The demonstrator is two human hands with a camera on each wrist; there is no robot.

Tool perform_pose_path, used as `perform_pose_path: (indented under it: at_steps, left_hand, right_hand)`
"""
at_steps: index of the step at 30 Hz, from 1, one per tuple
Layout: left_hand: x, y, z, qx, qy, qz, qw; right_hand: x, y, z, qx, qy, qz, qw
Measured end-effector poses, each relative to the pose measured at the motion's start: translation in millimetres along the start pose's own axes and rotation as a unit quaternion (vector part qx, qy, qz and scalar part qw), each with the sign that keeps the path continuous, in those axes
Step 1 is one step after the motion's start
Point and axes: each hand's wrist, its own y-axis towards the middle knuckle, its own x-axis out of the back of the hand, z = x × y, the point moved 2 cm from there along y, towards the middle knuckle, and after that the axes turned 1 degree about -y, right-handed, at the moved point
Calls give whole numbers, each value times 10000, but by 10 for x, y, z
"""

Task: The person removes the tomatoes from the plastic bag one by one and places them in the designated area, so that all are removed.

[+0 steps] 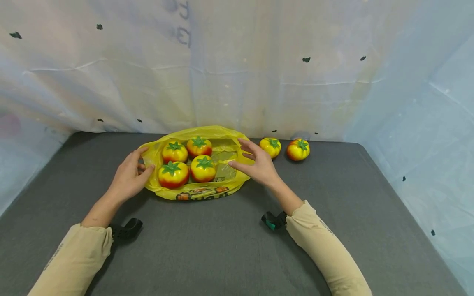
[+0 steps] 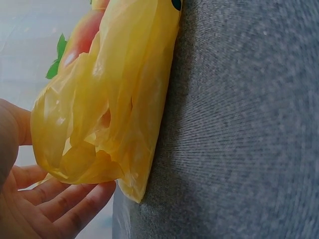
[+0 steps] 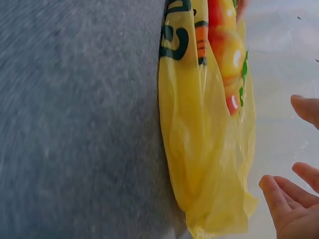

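A yellow plastic bag (image 1: 159, 191) lies spread with its mouth facing up, printed lettering along its front. Inside, to the left, sit several red-and-yellow toy tomatoes (image 1: 174, 174) with green leafy tops; the right part of the bag shows a bare inner wall. My left hand (image 1: 129, 174) is at the bag's left end, thumb inside the rim, and loosely extended fingers (image 2: 65, 204) touch the plastic from outside. Over the right end, my right hand (image 1: 259, 166) hovers with spread fingers (image 3: 274, 194), apart from the bag in the right wrist view and holding nothing.
Two more toy tomatoes, one yellow (image 1: 270, 147) and one redder (image 1: 298, 149), stand right of the bag near the back edge. A pale sheet (image 1: 237, 82) hangs behind the dark grey table (image 1: 207, 250). Black wrist mounts (image 1: 127, 229) jut inward below both hands.
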Motion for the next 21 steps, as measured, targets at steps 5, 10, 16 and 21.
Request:
perform_pose_path:
  at_steps: [5, 10, 16, 21]
  left_hand:
    - [16, -10, -1, 6, 10, 13, 10000]
    - [18, -6, -10, 13, -24, 43, 10000]
    - [20, 5, -11, 25, -42, 50, 10000]
    - [21, 7, -11, 18, -41, 53, 10000]
  right_hand:
    - [-97, 45, 16, 32, 16, 176, 9998]
    - [-193, 85, -2, -24, -15, 427, 9991]
    - [-313, 124, 1, 71, -95, 667, 9977]
    - [-385, 149, 6, 206, -147, 785, 9966]
